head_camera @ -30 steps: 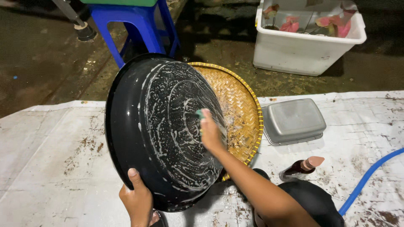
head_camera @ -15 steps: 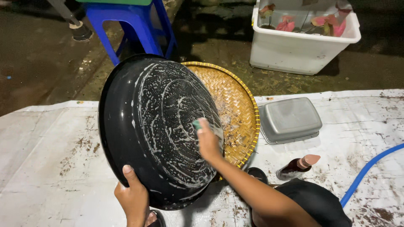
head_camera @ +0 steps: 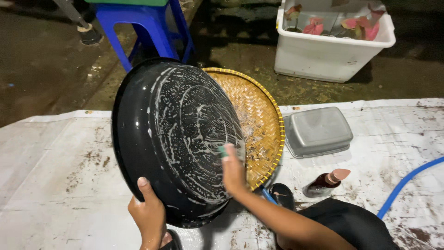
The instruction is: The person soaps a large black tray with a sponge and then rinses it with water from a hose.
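left hand (head_camera: 149, 214) grips the soapy pan (head_camera: 178, 139) rim, right hand (head_camera: 232, 172) presses a sponge (head_camera: 223, 151) against it.

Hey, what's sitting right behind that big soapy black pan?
A round woven bamboo tray stands behind the black pan; its right half shows, its left half is covered. The left hand holds the pan's lower rim; the right hand presses a sponge on it.

tray: round woven bamboo tray (head_camera: 259, 115) behind
lid: grey plastic box (head_camera: 317, 131) upside down on white sheet (head_camera: 55, 162)
bottle: dark, lying (head_camera: 325, 182)
hose: blue (head_camera: 407, 183)
stool: blue (head_camera: 138, 28)
tub: white, with plants (head_camera: 330, 46)
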